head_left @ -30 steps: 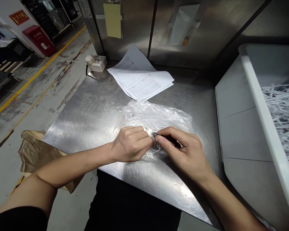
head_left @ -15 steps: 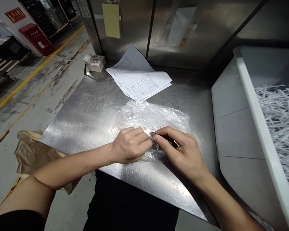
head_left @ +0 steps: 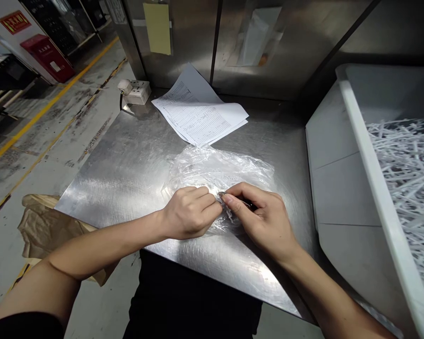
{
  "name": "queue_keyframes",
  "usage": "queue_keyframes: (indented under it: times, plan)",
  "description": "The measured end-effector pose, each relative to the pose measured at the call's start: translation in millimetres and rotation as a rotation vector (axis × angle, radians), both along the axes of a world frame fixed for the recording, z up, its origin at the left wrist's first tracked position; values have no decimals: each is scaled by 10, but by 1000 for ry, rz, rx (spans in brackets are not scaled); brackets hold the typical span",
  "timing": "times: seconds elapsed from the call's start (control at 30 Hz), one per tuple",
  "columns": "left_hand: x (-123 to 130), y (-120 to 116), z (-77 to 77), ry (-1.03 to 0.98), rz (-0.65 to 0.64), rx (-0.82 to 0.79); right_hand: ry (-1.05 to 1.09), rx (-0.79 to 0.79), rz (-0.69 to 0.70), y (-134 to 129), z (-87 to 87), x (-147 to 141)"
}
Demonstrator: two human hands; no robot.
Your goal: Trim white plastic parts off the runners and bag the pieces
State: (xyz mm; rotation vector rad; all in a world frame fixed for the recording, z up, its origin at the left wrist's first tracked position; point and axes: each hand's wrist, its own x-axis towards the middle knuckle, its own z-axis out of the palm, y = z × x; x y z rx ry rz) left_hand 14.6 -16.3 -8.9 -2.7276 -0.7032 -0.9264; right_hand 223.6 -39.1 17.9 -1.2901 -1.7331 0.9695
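Near illegible printouts: hands closed, left apparently on plastic, right on dark object.

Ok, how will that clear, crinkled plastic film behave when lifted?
The clear, crinkled plastic film is probably floppy, given its loose folds. It looks thin, so it might tear. On the smooth, silvery metal tabletop, it may slide easily.

dark object: mostly hidden | bin: cut off right

Centre: left hand 1, right hand 1, dark tool 1, clear plastic bag 1. Upper centre: printed sheets, at least 2. Upper left: red box 1. Right: tub 1; white sticks uncountable.
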Motion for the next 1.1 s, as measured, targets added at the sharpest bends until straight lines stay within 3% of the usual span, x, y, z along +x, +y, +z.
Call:
queue_keyframes:
  times: [0.2, 0.47, 0.63, 1.1]
  plan:
    - [8, 12, 17, -31, -6, -38, -22, -23, -4, 10, -3, 17]
    - [-17, 56, 27, -150, 7, -289, -41, 83, -74, 104, 7, 153]
    - [-20, 91, 37, -256, 4, -370, -24, 122, -40, 105, 38, 185]
    - [-70, 202, 89, -420, -28, -242, -108, 183, 10, 99, 35, 196]
